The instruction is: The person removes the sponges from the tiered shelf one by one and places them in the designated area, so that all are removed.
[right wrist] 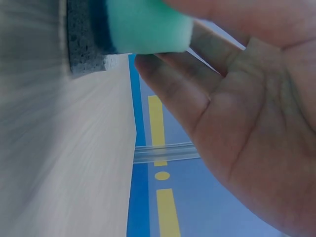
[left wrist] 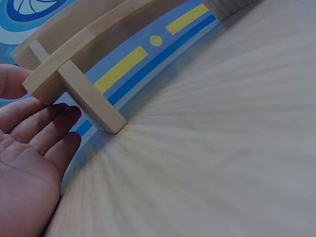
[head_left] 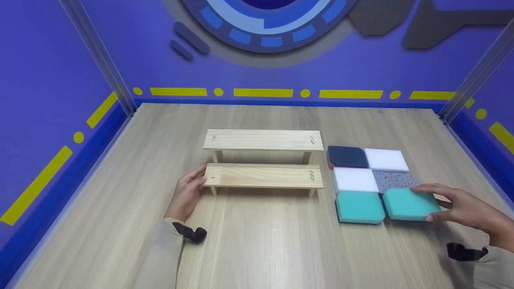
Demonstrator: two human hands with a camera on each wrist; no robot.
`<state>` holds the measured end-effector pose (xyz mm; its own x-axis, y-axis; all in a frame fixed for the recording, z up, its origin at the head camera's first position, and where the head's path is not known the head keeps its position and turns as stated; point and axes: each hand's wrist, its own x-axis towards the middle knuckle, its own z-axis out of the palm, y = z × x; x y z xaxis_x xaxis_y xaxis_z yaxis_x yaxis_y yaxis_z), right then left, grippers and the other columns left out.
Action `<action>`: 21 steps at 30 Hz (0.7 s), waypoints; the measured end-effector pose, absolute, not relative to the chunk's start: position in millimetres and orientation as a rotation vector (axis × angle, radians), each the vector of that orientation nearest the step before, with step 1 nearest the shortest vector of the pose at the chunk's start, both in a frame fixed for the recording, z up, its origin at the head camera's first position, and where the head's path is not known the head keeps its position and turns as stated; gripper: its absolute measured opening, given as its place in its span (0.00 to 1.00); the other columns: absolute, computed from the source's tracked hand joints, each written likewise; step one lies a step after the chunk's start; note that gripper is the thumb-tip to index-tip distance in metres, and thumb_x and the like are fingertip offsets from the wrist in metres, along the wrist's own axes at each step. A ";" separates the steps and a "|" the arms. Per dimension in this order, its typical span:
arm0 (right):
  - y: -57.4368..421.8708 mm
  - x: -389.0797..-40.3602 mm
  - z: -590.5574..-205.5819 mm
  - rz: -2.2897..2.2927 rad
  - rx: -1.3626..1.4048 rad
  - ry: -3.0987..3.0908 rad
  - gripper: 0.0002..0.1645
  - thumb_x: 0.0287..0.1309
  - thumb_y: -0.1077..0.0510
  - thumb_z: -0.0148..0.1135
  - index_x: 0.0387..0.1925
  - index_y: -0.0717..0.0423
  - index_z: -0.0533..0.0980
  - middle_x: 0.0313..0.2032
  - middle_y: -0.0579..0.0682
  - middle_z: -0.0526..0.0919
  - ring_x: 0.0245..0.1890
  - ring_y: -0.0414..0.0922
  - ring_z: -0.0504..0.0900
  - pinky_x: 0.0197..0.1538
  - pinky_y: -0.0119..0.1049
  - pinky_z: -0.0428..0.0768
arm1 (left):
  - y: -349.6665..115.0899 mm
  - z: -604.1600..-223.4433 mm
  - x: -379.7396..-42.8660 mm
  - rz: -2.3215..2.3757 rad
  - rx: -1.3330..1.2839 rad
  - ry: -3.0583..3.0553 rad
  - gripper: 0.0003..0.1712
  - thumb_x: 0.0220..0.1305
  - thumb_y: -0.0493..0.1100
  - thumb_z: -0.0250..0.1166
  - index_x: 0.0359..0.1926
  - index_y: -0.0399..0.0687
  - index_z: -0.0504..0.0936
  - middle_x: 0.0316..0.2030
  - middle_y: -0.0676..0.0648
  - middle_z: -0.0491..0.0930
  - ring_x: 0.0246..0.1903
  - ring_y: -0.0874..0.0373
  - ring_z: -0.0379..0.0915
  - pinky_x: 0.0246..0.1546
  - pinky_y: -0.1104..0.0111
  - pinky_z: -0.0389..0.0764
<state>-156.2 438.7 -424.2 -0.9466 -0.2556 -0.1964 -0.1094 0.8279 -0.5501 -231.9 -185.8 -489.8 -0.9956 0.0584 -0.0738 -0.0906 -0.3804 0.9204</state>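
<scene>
In the head view, two long wooden boards on legs stand one behind the other: a front stand (head_left: 263,176) and a rear stand (head_left: 263,139). My left hand (head_left: 186,193) holds the left end of the front stand; the left wrist view has its thumb at the board's end and the fingers (left wrist: 59,123) under it, near a leg (left wrist: 91,96). Over on the right, my right hand (head_left: 468,208) grips a teal sponge (head_left: 410,204) with a dark underside, thumb on the near side and fingers on the far side. Whether the two stands are joined, I cannot tell.
Beside the gripped sponge lie another teal sponge (head_left: 360,207), a grey speckled sponge (head_left: 395,180), two white sponges, one near (head_left: 355,180) and one far (head_left: 386,159), and a dark sponge (head_left: 347,156). Blue walls (head_left: 273,76) enclose the wooden table (head_left: 261,249).
</scene>
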 end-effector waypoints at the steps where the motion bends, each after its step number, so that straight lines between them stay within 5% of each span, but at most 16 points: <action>1: 439.4 -155.9 -424.9 -0.804 -0.281 2.751 0.47 0.46 0.55 0.73 0.67 0.62 0.64 0.66 0.73 0.60 0.63 0.66 0.61 0.59 0.68 0.63 | -186.0 -489.5 -231.5 2.535 -0.037 1.701 0.31 0.65 0.25 0.48 0.69 0.26 0.56 0.71 0.32 0.55 0.70 0.47 0.53 0.55 0.76 0.74; 8: 441.2 -155.3 -429.8 -0.830 -0.293 2.742 0.46 0.46 0.53 0.73 0.66 0.61 0.65 0.65 0.72 0.62 0.64 0.61 0.62 0.57 0.70 0.64 | -187.4 -488.4 -229.7 2.521 -0.002 1.718 0.31 0.66 0.26 0.49 0.69 0.26 0.54 0.72 0.32 0.52 0.72 0.46 0.49 0.58 0.77 0.71; 12: 441.8 -155.9 -431.8 -0.867 -0.301 2.718 0.45 0.48 0.52 0.72 0.66 0.61 0.65 0.65 0.72 0.62 0.61 0.29 0.63 0.57 0.70 0.66 | -187.2 -488.2 -230.1 2.527 -0.006 1.708 0.31 0.66 0.26 0.48 0.69 0.26 0.54 0.72 0.32 0.53 0.72 0.46 0.49 0.59 0.76 0.71; 14: 442.1 -155.9 -432.2 -0.870 -0.299 2.709 0.45 0.49 0.52 0.71 0.66 0.61 0.65 0.66 0.72 0.61 0.60 0.27 0.61 0.57 0.70 0.67 | -186.9 -488.3 -230.4 2.529 -0.014 1.706 0.31 0.66 0.26 0.48 0.69 0.26 0.55 0.71 0.32 0.53 0.72 0.46 0.50 0.60 0.75 0.71; 19: 440.5 -157.4 -433.3 -0.840 -0.284 2.701 0.45 0.48 0.54 0.72 0.66 0.63 0.64 0.66 0.74 0.60 0.62 0.68 0.59 0.57 0.71 0.65 | -186.7 -487.9 -230.1 2.519 -0.016 1.719 0.31 0.66 0.26 0.48 0.69 0.26 0.54 0.71 0.31 0.54 0.72 0.45 0.50 0.63 0.72 0.69; 21: 440.3 -158.4 -434.0 -0.832 -0.283 2.700 0.46 0.47 0.54 0.72 0.66 0.64 0.64 0.66 0.74 0.60 0.61 0.71 0.58 0.56 0.71 0.65 | -186.9 -488.1 -230.2 2.519 -0.016 1.719 0.31 0.66 0.26 0.48 0.69 0.26 0.54 0.71 0.31 0.54 0.71 0.45 0.51 0.63 0.71 0.68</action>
